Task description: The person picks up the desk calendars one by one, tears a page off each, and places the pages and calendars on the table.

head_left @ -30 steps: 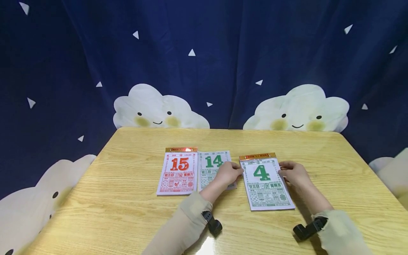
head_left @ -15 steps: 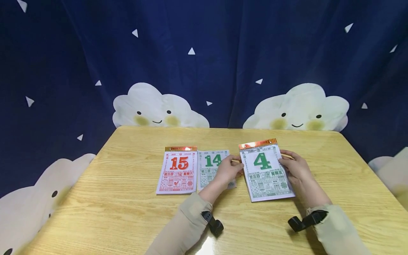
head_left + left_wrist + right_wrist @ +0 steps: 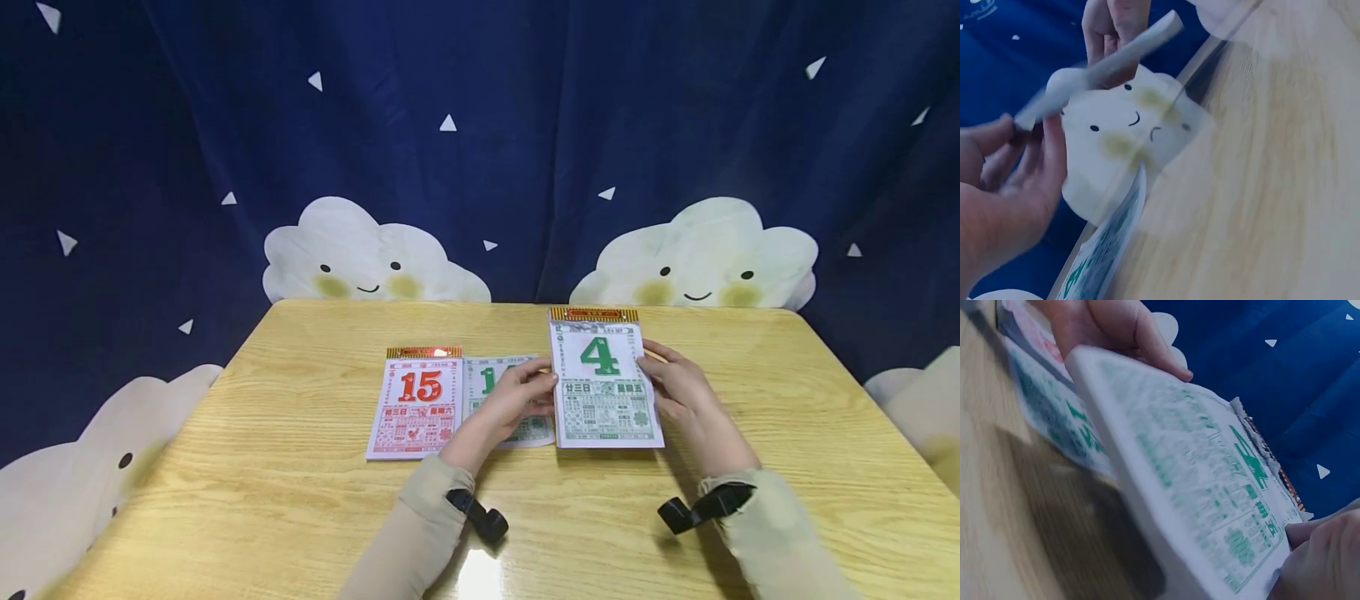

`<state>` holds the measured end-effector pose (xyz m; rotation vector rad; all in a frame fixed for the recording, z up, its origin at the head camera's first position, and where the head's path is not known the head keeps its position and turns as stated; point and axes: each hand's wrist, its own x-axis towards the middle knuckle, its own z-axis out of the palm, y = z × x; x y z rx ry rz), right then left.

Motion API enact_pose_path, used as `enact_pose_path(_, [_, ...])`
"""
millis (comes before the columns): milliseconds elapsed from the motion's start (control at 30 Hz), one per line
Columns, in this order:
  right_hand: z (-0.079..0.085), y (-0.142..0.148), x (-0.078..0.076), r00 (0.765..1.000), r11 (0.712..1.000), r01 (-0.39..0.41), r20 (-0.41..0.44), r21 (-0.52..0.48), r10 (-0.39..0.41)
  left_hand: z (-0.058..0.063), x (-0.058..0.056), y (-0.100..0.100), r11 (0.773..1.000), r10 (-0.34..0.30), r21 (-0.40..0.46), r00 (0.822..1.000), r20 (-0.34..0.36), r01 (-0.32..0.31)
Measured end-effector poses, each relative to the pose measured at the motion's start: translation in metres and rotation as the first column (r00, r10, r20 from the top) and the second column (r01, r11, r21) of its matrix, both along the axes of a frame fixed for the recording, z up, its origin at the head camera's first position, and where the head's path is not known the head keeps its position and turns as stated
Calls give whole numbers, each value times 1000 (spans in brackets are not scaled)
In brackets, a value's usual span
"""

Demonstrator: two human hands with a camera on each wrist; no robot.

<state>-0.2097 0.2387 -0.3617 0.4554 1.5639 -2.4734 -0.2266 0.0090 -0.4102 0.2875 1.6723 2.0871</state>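
Observation:
A thick tear-off calendar (image 3: 609,392) with a green 4 and a red-gold top strip is held up off the table, tilted to face the head camera. My left hand (image 3: 513,396) pinches its left edge, and my right hand (image 3: 678,390) grips the right edge, thumb on the front. The right wrist view shows the calendar pad (image 3: 1179,481) raised above the wood, with a ragged torn strip under its header. Behind my left hand lies a loose calendar sheet (image 3: 477,387) with a green 14, partly covered. Left of that sheet lies a second calendar (image 3: 416,410) with a red 15.
All this is on a light wooden table (image 3: 247,500). A dark blue curtain (image 3: 517,125) with white triangles and smiling clouds hangs behind it. Black cameras are strapped to both wrists, such as the left wrist camera (image 3: 480,518).
Both hands have lifted the green 4 calendar from the table, raising it and moving it slightly left. It now stands more upright. The red 15 calendar has stayed put.

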Motion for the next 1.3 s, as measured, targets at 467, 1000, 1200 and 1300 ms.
enact_pose_path(467, [6,-23,-3,955,993,-108,-274,47,117,-3,-3,-30,1000,-14,27,999,-50,15])
enact_pose_path(1000, [6,-49,-6,848,608,191,-442,771,293,-2,-8,-69,981,-61,182,997,-45,68])
enact_pose_path(1200, [11,-53,4,703,277,474,-548,836,453,-2,-8,-78,976,-65,205,997,-47,73])
enact_pose_path(1300, [12,-58,10,602,191,495,-493,848,628,-3,-7,-81,975,-58,215,998,-31,64])
